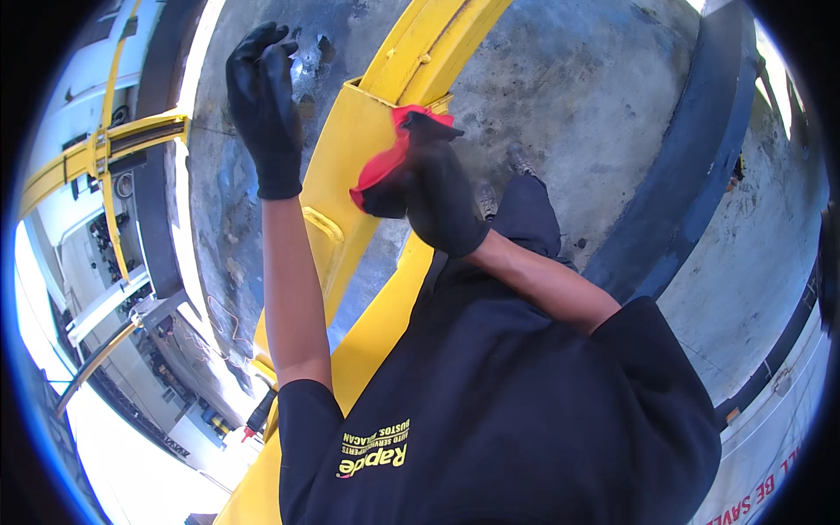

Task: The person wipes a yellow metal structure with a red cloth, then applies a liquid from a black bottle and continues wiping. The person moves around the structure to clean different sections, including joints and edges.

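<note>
My left hand [264,109], in a black glove, is raised above the floor left of a yellow steel beam [354,144]. Its fingers are loosely bent and a little apart, with nothing visible in them. My right hand [446,201], also gloved in black, is closed on a red and black cloth [385,171]. The cloth is bunched up, and part of it is hidden by my fingers. It overlaps the yellow beam in view; whether it touches the beam I cannot tell.
A narrower yellow arm [429,52] extends from the beam's far end. Grey, stained concrete floor [595,114] spreads around it. To the right runs a dark, raised strip [674,201]. Another yellow frame [96,156] stands at far left. My shoes show beyond my right hand.
</note>
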A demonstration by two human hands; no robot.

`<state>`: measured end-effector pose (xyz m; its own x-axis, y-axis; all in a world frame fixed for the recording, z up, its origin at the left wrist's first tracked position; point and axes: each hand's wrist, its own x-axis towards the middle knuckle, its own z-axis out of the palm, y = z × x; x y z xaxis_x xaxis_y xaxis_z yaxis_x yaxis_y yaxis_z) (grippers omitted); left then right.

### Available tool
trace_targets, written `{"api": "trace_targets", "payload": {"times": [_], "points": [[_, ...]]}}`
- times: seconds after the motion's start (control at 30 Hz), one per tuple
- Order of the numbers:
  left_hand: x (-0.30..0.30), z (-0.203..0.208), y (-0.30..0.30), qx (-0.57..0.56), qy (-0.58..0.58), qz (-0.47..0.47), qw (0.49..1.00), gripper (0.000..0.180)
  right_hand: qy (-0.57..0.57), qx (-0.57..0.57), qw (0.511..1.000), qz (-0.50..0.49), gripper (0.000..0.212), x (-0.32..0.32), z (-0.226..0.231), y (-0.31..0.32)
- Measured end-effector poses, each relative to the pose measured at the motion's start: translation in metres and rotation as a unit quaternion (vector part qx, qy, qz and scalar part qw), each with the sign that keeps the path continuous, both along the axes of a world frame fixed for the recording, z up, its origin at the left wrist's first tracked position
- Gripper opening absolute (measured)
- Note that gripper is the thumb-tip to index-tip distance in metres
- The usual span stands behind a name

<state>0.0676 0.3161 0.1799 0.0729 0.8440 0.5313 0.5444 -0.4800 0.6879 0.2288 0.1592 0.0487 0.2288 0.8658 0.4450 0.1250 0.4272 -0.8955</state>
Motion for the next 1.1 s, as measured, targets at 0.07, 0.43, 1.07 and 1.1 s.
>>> {"api": "trace_targets", "payload": {"times": [0.07,0.43,1.07,1.1], "points": [[0.002,-0.019,0.011,0.046,0.035,-0.028,0.998,0.029,0.020,-0.030,0.999,-0.008,0.027,-0.014,-0.014,-0.001],[0.008,-0.020,0.015,0.224,0.090,0.062,0.968,0.019,0.371,-0.181,0.910,-0.044,0.034,-0.103,-0.050,-0.044],[-0.007,-0.024,0.030,0.246,0.065,0.068,0.965,0.023,0.149,-0.135,0.961,-0.192,0.015,-0.089,-0.022,-0.034],[-0.004,-0.024,0.027,0.240,0.059,0.062,0.967,0.023,0.149,-0.140,0.966,-0.159,0.015,-0.092,-0.009,-0.052]]}}
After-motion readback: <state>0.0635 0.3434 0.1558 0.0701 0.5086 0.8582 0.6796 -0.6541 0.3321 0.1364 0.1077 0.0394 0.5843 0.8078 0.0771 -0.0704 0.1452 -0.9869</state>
